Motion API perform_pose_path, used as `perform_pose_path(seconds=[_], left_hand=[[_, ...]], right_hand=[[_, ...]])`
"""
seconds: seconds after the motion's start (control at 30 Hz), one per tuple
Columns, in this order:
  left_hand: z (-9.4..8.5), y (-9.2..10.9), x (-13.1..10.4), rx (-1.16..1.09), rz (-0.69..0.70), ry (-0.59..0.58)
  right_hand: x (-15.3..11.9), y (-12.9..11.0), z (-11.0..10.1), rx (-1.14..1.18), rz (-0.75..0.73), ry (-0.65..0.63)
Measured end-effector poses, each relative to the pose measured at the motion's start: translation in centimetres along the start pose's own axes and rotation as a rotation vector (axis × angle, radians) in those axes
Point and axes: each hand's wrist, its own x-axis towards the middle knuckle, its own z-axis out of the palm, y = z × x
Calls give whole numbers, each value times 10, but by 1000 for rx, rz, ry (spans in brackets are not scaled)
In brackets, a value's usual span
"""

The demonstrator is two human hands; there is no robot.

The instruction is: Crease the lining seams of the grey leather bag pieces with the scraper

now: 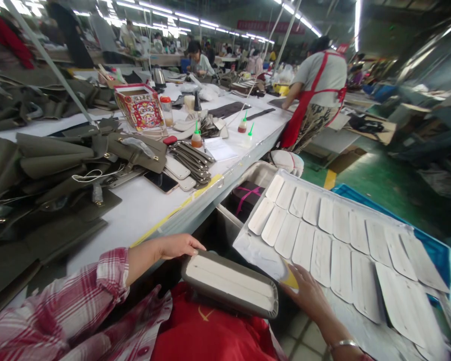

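Observation:
My left hand (182, 245) grips the near-left upper corner of a boxy dark olive bag piece (229, 306), thumb and fingers closed on its edge. The piece rests on its side over my red apron, and its long cream panel (233, 281) with a seam line faces up. My right hand (310, 293) is at the near edge of a white board (263, 258), thumb and fingers apart around a yellow patch (291, 276). Whether it touches the board is unclear. Rows of pale rounded strips (321, 258) lie on the board, just beyond the fingers.
Left stands a white worktable (116, 210) with olive bag parts (56, 155), a phone (161, 181), stacked straps (191, 160) and green-tipped bottles (196, 136). A blue crate (436, 245) sits under the board. A person in a red apron (315, 90) works farther along.

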Motion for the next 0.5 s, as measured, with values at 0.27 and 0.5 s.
perform_pose_path(seconds=[0.27,0.5], left_hand=[[7,13,6,212,-90,59],[18,11,13,333,-99,248]], right_hand=[[8,-22,-12,68,-76,36],[25,-94,-65,399,-252,137]])
